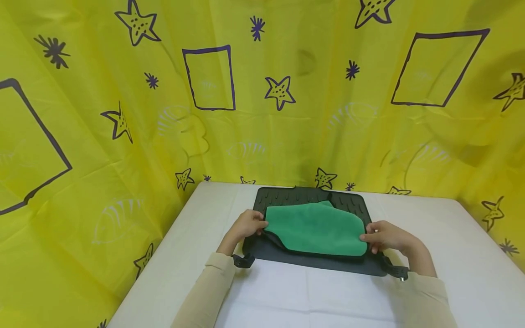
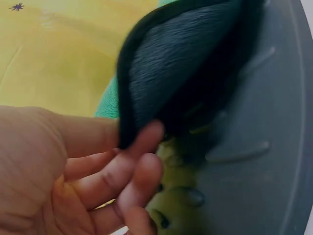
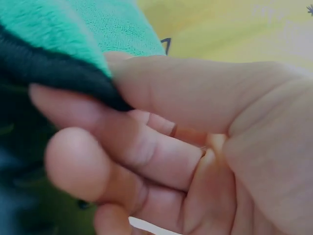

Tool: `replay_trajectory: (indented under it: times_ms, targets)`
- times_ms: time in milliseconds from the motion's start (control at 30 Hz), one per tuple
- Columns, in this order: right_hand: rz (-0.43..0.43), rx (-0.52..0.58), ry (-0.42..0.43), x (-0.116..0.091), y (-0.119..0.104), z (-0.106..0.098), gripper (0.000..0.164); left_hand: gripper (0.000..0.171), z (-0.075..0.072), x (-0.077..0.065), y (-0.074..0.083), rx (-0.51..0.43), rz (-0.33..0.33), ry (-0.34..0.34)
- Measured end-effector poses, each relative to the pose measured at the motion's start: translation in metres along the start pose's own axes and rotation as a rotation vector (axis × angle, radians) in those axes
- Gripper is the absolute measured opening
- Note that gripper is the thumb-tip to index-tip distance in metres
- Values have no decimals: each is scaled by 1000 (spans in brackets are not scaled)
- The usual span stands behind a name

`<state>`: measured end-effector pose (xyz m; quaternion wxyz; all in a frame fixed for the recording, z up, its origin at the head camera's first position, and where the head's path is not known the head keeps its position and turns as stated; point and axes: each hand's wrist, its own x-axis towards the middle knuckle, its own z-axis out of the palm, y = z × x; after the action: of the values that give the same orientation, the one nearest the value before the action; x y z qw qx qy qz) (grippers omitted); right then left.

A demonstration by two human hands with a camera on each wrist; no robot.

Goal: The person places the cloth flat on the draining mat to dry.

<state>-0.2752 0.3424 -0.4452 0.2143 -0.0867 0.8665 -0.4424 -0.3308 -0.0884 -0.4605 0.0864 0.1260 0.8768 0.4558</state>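
Observation:
A green cloth (image 1: pixel 316 228) with a dark edge and a dark grey underside (image 2: pixel 171 58) is stretched between both hands over a dark ridged tray (image 1: pixel 283 197). My left hand (image 1: pixel 247 223) pinches its left corner between thumb and fingers; the left wrist view shows that corner lifted, its underside facing the camera. At the opposite end my right hand (image 1: pixel 381 236) pinches the other corner, thumb on the green side (image 3: pixel 58 29) and fingers beneath the dark edge. Part of the far side is folded up near the back of the tray. The cloth hides the middle of the tray.
The tray lies on a white table (image 1: pixel 430 218) near its far edge. A yellow curtain (image 1: pixel 303 136) printed with stars and squares hangs behind and to both sides. Each wrist wears a black strap (image 1: pixel 244 261).

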Motion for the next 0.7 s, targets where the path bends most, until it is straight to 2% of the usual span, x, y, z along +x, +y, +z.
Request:
replay_trajectory:
  times_ms: [100,233,400,600,700]
  targets:
    - [32,-15,-16,2,2,3,25,14,0,0,-2,63,-3,-42]
    - [67,-51,-5,2,1,5,25,14,1,-1,-3,114,-16,-59]
    - [45,-64,0,2,0,4,24,20,2,0,-3,131,-7,-52]
    - [-2,-45,-34,0,-2,0,21,28,-2,0,-3,53,-4,-18]
    - [-11,-34,-40,-2,-3,-1,20,29,-4,-2,-1,20,-7,-34]
